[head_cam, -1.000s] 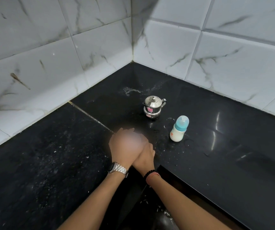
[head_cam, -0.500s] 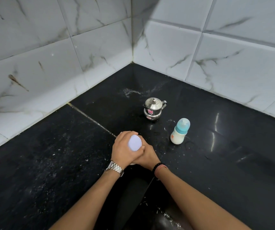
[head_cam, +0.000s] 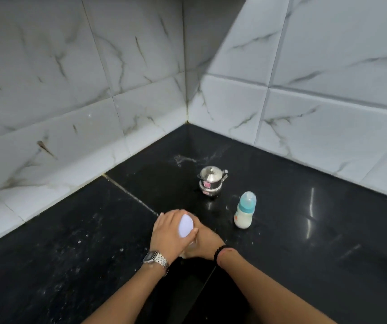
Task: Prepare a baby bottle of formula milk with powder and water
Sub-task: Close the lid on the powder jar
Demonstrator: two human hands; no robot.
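Observation:
A baby bottle (head_cam: pixel 244 212) with a teal collar, a clear cap and white milk inside stands upright on the black counter (head_cam: pixel 304 242). Behind it to the left sits a small steel pot (head_cam: pixel 211 182) with a lid and spout. Near the counter's front edge my left hand (head_cam: pixel 166 232), with a metal watch on its wrist, grips the white round lid (head_cam: pixel 186 225) of a container. My right hand (head_cam: pixel 205 244) curls around the container's body below the lid. The body is almost wholly hidden by both hands.
White marbled wall tiles (head_cam: pixel 94 101) close the counter's corner at the back and on both sides. A seam (head_cam: pixel 129 191) crosses the counter on the left. White specks of powder dot the counter surface around my hands.
The white lid, blurred and covered a second ago, now shows under my left hand's fingers. Both hands stay on the container. The camera has tilted up slightly.

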